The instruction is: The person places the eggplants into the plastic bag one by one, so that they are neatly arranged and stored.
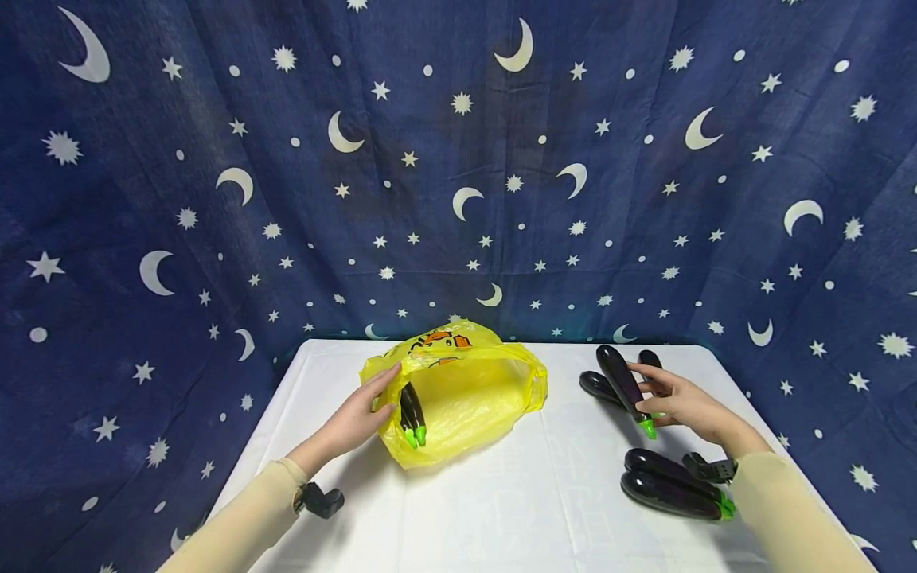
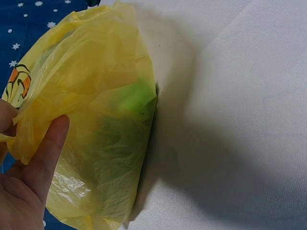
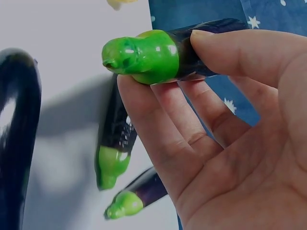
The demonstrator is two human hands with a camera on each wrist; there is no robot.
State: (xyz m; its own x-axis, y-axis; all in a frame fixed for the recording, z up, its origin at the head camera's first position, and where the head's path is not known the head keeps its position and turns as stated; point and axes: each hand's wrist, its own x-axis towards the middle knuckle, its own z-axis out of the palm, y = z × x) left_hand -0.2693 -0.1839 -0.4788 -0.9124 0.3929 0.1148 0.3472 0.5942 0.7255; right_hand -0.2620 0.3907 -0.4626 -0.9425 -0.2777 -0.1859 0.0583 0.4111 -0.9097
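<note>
In the head view a yellow plastic bag (image 1: 476,398) lies with its mouth facing me. Two dark eggplants (image 1: 413,410) with green stems show inside its left part. My left hand (image 1: 354,418) pinches the bag's left rim; the left wrist view shows the thin plastic (image 2: 100,139) bunched between thumb and fingers. On the right, my right hand (image 1: 691,410) grips an eggplant (image 1: 618,376) between thumb and fingers. It is tilted, with its green stem end (image 3: 153,55) toward the right wrist camera. Below it, another eggplant (image 1: 598,387) and one more (image 1: 649,359) lie on the table.
Two further eggplants (image 1: 669,495) lie side by side near the right forearm, stems pointing right. A white cloth covers the table (image 1: 530,509). Behind it hangs a dark blue curtain (image 1: 430,263) with moons and stars.
</note>
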